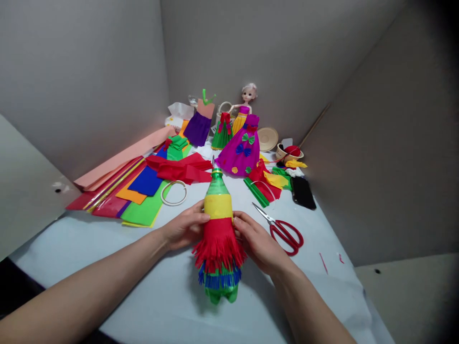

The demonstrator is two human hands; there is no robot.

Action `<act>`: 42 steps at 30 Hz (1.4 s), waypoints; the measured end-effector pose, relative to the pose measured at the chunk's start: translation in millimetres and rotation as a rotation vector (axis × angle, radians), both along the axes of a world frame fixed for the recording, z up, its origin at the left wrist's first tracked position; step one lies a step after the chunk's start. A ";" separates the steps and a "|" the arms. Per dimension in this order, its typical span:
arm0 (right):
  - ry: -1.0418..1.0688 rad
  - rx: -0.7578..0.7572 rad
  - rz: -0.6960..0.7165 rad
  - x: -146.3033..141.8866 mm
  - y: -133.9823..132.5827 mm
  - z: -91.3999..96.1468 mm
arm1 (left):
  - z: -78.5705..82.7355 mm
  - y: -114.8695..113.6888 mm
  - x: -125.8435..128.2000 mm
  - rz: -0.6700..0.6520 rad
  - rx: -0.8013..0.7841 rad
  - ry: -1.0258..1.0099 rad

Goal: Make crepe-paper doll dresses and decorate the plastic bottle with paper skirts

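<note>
A green plastic bottle (pixel 218 229) sits between the two hands, tilted slightly with its neck pointing away from the person and its base toward them. A yellow band circles its shoulder, and layers of red, blue and green paper fringe hang below. Whether the base touches the surface (pixel 161 286) cannot be told.

The left hand (pixel 186 227) and right hand (pixel 260 241) press in from opposite sides, curved around the bottle. The left fingers (pixel 201 217) rest on the yellow band, and the right fingers (pixel 242 222) lie where the yellow meets the red fringe.

Red-handled scissors (pixel 283 234) lie open just beside the right hand. Beyond the left hand are a pale ring (pixel 174 193), a green sheet (pixel 141 210), a blue sheet (pixel 145 181) and red crepe paper (pixel 179 169). Farther off stand a magenta paper dress (pixel 242 148) and a doll (pixel 245 107), with a black phone (pixel 303 192) to the right.

The surface extends past the bottle's base toward the person, and past the scissors to a grey wall (pixel 394 167).
</note>
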State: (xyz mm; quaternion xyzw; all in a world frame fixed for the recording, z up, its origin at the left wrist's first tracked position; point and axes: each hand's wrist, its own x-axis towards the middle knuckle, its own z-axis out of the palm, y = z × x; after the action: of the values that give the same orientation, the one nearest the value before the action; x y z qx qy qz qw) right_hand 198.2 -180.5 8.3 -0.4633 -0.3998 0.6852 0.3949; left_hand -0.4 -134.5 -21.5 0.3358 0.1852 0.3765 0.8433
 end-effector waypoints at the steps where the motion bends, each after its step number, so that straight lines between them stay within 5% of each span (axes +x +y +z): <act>1: -0.039 0.004 0.031 0.6 3.1 1.9 | 0.2 1.0 -0.2 0.009 -0.008 -0.002; 6: -0.133 0.035 0.149 -1.3 24.5 10.8 | 2.7 8.0 -4.0 0.071 -0.014 -0.016; 11: -0.036 -0.018 0.115 -10.7 39.2 -3.1 | 1.8 15.9 -8.5 0.132 -0.041 0.025; 23: 0.221 -0.096 -0.020 -13.6 37.2 -22.4 | -0.8 18.1 -5.5 0.140 -0.071 0.063; 32: 0.214 -0.010 0.034 -8.5 35.7 -36.3 | 1.2 12.4 -3.0 0.191 -0.047 0.110; 42: 0.347 0.031 0.018 -11.0 32.2 -26.8 | -0.6 8.8 -1.6 0.211 0.003 0.055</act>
State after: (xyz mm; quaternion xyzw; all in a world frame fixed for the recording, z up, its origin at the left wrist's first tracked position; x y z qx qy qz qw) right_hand 187.2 -148.4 -18.5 -0.3284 -0.3403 0.7522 0.4589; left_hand -2.0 -125.7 -22.1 0.3259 0.2419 0.4543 0.7930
